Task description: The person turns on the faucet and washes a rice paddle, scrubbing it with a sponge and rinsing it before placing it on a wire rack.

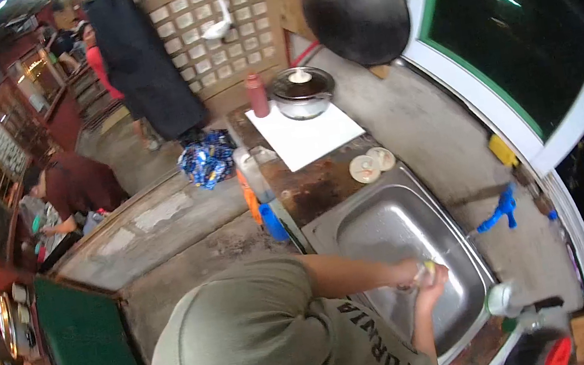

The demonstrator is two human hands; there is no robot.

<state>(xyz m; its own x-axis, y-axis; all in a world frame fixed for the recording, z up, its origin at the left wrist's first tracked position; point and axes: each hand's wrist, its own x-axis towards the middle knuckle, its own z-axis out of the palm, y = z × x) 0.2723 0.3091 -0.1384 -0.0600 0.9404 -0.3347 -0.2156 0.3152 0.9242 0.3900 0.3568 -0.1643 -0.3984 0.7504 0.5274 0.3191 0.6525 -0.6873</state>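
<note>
Both hands meet over the steel sink (387, 225). Left hand (403, 271) and right hand (432, 288) press together, fingers closed on a small pale-yellow object (426, 268); its identity is too small to tell. The blue tap (502, 209) stands just right of the basin. Two small round lids (371, 164) lie on the surface behind the sink. Risk: wet grip, so the object may slip into the basin.
</note>
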